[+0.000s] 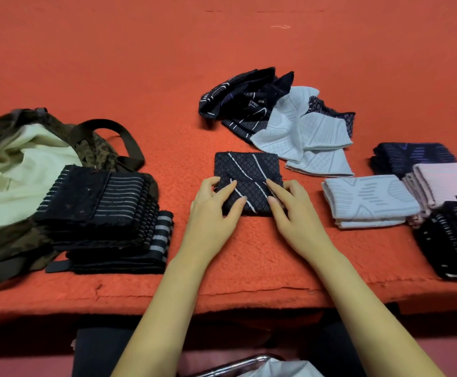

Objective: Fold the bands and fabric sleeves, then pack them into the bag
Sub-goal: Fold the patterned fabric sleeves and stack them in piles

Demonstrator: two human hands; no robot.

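1. Dark patterned sleeve (245,170) sits folded, dead centre on the orange table (140,77).
2. Left hand (213,205) and right hand (290,210) are both down on its near flap, fingers fairly straight, pressing flat.
3. Camouflage bag (18,159) gapes at the left, with the stack of bands (105,213) right against it.

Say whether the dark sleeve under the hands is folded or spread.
Folded: the dark sleeve lies as a compact square, with one flap doubled over its top.

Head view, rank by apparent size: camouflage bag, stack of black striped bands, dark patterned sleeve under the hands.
1. camouflage fabric bag
2. stack of black striped bands
3. dark patterned folded sleeve
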